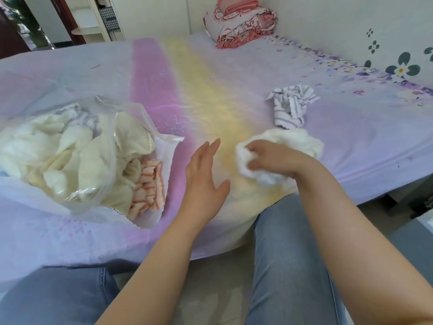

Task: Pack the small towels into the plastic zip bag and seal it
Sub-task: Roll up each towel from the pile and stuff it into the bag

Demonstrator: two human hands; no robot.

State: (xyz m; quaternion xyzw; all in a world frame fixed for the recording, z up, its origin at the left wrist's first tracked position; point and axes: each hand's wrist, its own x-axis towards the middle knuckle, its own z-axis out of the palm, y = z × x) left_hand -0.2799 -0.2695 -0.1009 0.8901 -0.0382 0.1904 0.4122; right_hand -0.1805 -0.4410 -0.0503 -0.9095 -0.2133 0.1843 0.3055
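A clear plastic zip bag [110, 127] lies on the bed at the left, its mouth facing right, stuffed with cream towels and a pink-and-white striped one at the opening. My right hand [269, 160] grips a fluffy white towel [297, 141] resting on the bed near the front edge. My left hand [203, 174] hovers flat with fingers apart between the bag and that towel, holding nothing. A crumpled white towel with purple stripes [290, 104] lies further back on the right, untouched.
The bed sheet [210, 85] is lilac with pink and yellow bands. A folded patterned quilt with a pink pillow [241, 22] sits at the far end by the wall. My knees in blue jeans are at the bed's near edge.
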